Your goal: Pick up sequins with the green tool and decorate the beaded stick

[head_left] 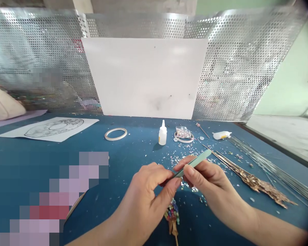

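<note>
The right hand (207,177) has its grip closed on a pair of pale green tweezers (193,163), thumb and fingers pinched along the shaft, whose far end slants up to the right while its tip points down and left toward the left hand (149,191). The left hand's grip is pinched shut too, thumb against fingertips right at the tweezer tip; what it has hold of there is too small to tell. Both hands hover over the near middle of the blue tabletop (41,150), just above a small beaded piece (172,213) lying between the wrists. Loose sequins (166,159) are scattered just beyond the hands. Farther off stand a small glue bottle (162,133), with a tape ring (115,134) to its left and a bag of sequins (183,132) to its right. A second bottle (221,135) lies on its side at far right, near a bundle of thin wires (272,164) and gold trim stems (256,184). A printed drawing (51,128) lies at far left.
</note>
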`<state>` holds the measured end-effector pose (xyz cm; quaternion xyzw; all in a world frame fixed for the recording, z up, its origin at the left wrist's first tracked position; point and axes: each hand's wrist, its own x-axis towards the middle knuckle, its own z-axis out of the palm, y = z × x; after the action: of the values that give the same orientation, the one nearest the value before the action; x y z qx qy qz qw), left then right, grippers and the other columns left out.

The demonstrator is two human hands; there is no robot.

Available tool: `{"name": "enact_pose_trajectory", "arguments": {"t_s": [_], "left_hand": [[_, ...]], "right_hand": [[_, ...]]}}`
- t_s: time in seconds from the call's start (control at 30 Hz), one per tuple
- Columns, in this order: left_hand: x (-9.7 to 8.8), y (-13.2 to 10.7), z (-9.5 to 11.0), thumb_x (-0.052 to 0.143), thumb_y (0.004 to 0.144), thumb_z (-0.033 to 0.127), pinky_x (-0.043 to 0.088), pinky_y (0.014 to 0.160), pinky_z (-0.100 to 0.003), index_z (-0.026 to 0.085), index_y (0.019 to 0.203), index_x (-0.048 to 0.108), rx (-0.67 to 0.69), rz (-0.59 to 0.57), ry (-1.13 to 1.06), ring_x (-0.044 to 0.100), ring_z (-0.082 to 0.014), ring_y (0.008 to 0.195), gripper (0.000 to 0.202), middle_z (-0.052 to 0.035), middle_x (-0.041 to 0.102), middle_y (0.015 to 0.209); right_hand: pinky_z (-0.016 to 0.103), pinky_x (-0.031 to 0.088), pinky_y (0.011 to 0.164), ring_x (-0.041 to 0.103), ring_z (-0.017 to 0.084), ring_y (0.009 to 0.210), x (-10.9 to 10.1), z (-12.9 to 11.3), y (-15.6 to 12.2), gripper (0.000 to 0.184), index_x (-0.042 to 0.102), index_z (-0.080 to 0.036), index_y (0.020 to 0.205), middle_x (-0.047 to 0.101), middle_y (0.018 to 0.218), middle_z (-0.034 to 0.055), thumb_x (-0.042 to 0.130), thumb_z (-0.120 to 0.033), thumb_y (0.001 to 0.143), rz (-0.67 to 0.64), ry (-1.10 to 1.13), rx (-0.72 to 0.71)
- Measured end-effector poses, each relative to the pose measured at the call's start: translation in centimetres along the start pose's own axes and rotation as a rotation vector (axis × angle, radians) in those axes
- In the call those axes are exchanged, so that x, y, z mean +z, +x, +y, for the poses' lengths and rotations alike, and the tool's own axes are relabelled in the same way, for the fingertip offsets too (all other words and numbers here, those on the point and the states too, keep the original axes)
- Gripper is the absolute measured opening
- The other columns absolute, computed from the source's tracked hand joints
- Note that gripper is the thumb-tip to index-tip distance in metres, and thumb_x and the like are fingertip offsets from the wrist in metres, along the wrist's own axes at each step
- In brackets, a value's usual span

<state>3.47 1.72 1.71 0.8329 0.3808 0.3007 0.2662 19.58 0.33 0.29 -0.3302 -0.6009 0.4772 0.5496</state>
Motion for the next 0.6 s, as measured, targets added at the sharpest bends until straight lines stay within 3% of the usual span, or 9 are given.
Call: {"name": "enact_pose_trajectory", "arguments": {"t_s": [0.1, 0.6], "left_hand": [[-0.28, -0.10, 0.22, 0.037, 0.086, 0.037, 0.034, 0.058, -0.023, 0.021, 0.068, 0.053, -0.019, 0.004, -0.015, 0.043, -0.0087, 0.060, 0.029, 0.0046, 0.049, 0.062], [-0.55, -0.11, 0.29, 0.034, 0.088, 0.033, 0.034, 0.055, -0.018, 0.020, 0.070, 0.050, -0.019, -0.040, -0.188, 0.042, -0.0054, 0.059, 0.027, 0.0059, 0.047, 0.063]], "right_hand": [[0.019, 0.039, 0.056, 0.044, 0.009, 0.059, -0.06, -0.21, 0.01, 0.016, 0.067, -0.029, 0.082, 0.055, 0.075, -0.0038, 0.053, -0.032, 0.087, 0.046, 0.004, 0.012], [0.020, 0.038, 0.055, 0.047, 0.010, 0.059, -0.54, -0.25, 0.10, 0.016, 0.068, -0.026, 0.082, 0.055, 0.065, -0.0030, 0.055, -0.034, 0.086, 0.082, 0.066, 0.075]]}}
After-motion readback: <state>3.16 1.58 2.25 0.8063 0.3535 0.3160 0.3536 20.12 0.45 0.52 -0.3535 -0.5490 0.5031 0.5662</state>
